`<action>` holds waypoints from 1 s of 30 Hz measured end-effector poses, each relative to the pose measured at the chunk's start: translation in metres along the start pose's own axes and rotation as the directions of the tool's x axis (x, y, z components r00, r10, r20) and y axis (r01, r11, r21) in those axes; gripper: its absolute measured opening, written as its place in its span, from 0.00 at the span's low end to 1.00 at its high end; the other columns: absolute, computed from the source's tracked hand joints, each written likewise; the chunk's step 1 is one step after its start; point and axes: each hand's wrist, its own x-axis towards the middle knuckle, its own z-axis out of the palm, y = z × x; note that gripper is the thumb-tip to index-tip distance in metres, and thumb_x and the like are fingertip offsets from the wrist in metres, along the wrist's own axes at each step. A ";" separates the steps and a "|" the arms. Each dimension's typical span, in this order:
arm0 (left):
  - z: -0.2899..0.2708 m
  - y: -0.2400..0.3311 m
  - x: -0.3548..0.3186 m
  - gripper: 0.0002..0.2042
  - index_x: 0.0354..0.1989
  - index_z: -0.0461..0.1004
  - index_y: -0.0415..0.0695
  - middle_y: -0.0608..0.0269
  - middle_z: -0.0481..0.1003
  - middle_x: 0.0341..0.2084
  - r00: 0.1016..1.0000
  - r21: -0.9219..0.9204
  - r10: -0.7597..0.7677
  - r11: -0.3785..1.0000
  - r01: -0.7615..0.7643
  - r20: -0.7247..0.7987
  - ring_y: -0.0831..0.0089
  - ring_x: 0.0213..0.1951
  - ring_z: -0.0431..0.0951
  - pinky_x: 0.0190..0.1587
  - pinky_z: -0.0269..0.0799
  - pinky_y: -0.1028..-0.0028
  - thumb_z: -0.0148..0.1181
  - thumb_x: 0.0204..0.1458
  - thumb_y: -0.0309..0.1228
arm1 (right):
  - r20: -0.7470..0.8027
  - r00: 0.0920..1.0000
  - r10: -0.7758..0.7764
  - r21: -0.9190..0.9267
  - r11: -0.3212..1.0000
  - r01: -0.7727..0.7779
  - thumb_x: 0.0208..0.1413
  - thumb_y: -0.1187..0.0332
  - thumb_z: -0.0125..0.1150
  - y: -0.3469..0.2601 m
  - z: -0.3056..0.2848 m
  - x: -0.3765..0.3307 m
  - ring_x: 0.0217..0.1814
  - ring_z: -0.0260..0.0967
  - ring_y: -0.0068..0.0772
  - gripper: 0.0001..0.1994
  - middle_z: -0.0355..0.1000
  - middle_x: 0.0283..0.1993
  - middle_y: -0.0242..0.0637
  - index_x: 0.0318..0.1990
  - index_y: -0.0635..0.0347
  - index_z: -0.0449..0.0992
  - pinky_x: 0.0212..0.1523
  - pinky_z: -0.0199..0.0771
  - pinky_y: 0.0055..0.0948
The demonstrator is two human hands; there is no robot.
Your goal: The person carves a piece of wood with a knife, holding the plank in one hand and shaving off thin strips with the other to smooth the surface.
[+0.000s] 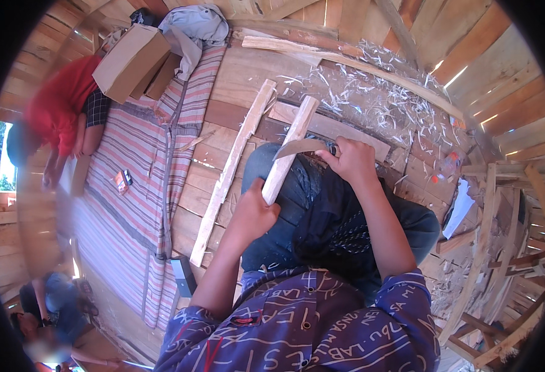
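Left grip (257,212): clenched around the near end of a wooden stick (278,177), whose butt is covered by the hand.
Right grip (354,160): grasping a knife (298,147), its handle mostly hidden by fingers.
Stick: over the lap, pointing from the left grip toward 1 o'clock.
Blade: curved, lying across the stick, tip toward 8 o'clock; whether it cuts in, I cannot tell.
Wood strip (232,170): on the floor (199,180), at 11 o'clock from the left grip.
Shavings (381,93): scattered around 1 o'clock.
Person in red (61,99): at 10 o'clock, hands blurred.
Second person (64,304): at 8 o'clock, cut off by the rim.
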 end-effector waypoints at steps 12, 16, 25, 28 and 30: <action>-0.013 0.002 -0.002 0.28 0.46 0.64 0.30 0.40 0.77 0.29 0.964 -0.238 -0.123 0.954 0.180 0.237 0.48 0.34 0.78 0.40 0.72 0.60 0.66 0.47 0.41 | 0.224 0.969 0.106 0.314 0.933 -0.174 0.52 0.44 0.61 -0.044 -0.012 -0.043 0.20 0.71 0.47 0.27 0.68 0.15 0.42 0.18 0.60 0.72 0.23 0.70 0.40; -0.011 0.015 -0.004 0.34 0.48 0.63 0.27 0.33 0.76 0.34 0.997 0.059 -0.045 0.997 0.041 0.059 0.42 0.42 0.78 0.46 0.72 0.59 0.70 0.42 0.42 | 0.255 0.960 0.112 0.276 0.944 -0.183 0.53 0.42 0.60 -0.056 -0.022 -0.040 0.20 0.71 0.48 0.29 0.68 0.14 0.43 0.16 0.61 0.72 0.23 0.70 0.41; -0.001 0.012 -0.007 0.36 0.52 0.62 0.27 0.28 0.75 0.35 1.000 0.100 -0.018 0.995 0.019 -0.007 0.40 0.43 0.77 0.47 0.72 0.56 0.70 0.41 0.42 | 0.264 0.961 0.085 0.115 0.986 -0.119 0.52 0.37 0.56 -0.042 -0.025 -0.047 0.19 0.72 0.48 0.31 0.70 0.14 0.43 0.16 0.59 0.74 0.21 0.72 0.43; 0.004 0.019 -0.009 0.32 0.49 0.62 0.30 0.30 0.75 0.32 0.997 0.179 -0.059 0.983 0.050 0.045 0.38 0.40 0.77 0.43 0.72 0.52 0.68 0.43 0.41 | 0.236 0.971 0.048 0.031 0.998 -0.057 0.51 0.34 0.55 -0.024 -0.016 -0.034 0.19 0.74 0.44 0.32 0.71 0.15 0.41 0.18 0.58 0.75 0.21 0.72 0.43; 0.000 0.026 -0.009 0.32 0.50 0.62 0.31 0.30 0.75 0.33 0.994 0.257 -0.087 0.964 0.066 0.071 0.38 0.41 0.77 0.42 0.72 0.54 0.68 0.43 0.41 | 0.266 0.963 0.054 -0.027 0.998 -0.049 0.53 0.34 0.51 -0.012 -0.011 -0.028 0.23 0.76 0.45 0.33 0.72 0.16 0.42 0.20 0.59 0.77 0.28 0.75 0.44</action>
